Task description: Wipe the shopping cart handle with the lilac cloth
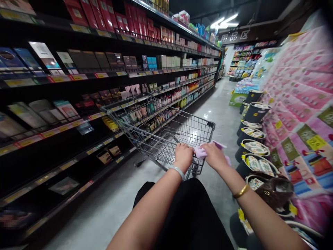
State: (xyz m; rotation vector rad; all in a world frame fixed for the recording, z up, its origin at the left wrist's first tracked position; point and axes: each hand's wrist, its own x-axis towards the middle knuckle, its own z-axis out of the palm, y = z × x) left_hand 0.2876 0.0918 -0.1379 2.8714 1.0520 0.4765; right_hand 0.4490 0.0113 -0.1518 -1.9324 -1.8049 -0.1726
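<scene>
The left hand (pixel 183 155) is closed on the near rail of the cart (pixel 166 133); the right hand (pixel 214 156) presses a cloth (pixel 201 151) against that rail. The empty wire cart looks light and stiff, best held by the rail; the cloth looks soft.

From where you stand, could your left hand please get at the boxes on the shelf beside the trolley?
Probably yes. The left hand grips the trolley handle, and the boxes on the low shelf sit across bare floor with nothing between; it would have to let go and stretch leftward.
</scene>
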